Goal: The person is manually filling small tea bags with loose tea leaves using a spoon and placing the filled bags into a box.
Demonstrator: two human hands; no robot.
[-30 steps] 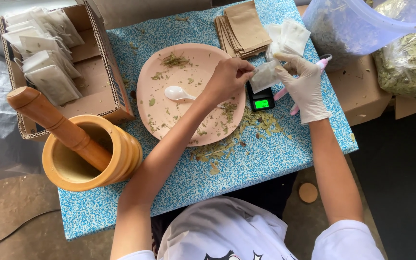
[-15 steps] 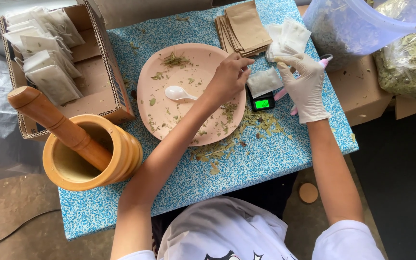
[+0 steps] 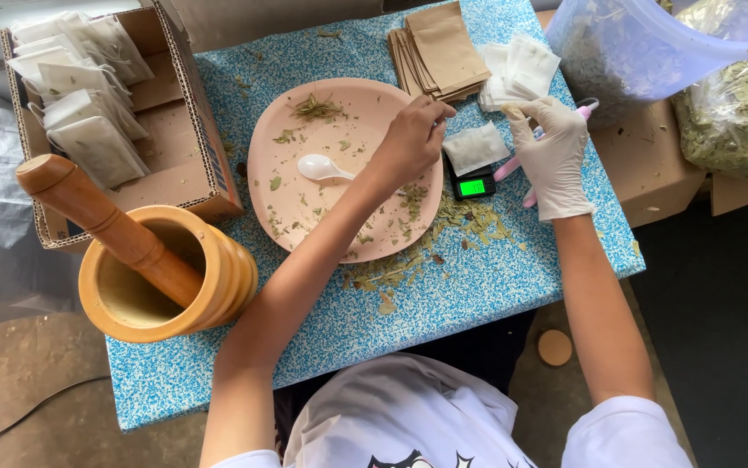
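A small white filter bag [image 3: 475,146] lies on a little black pocket scale [image 3: 472,185] with a lit green display. My bare left hand [image 3: 410,140] hovers at the right rim of the pink plate [image 3: 304,208], fingers loosely curled just left of the bag and holding nothing. My gloved right hand [image 3: 552,156] is just right of the bag, its fingertips by a pile of empty white bags [image 3: 519,65]. A white plastic spoon [image 3: 320,167] and scattered dried leaves lie on the plate.
A wooden mortar with its pestle [image 3: 161,273] stands at the front left. A cardboard box of filled bags [image 3: 88,104] sits at the back left, brown paper pouches [image 3: 436,48] at the back. Loose leaves [image 3: 443,234] litter the blue table; a pink-handled tool [image 3: 583,110] lies under my right hand.
Both hands held the white bag up over the scale; it now lies on the scale, released. My hands have drawn slightly apart.
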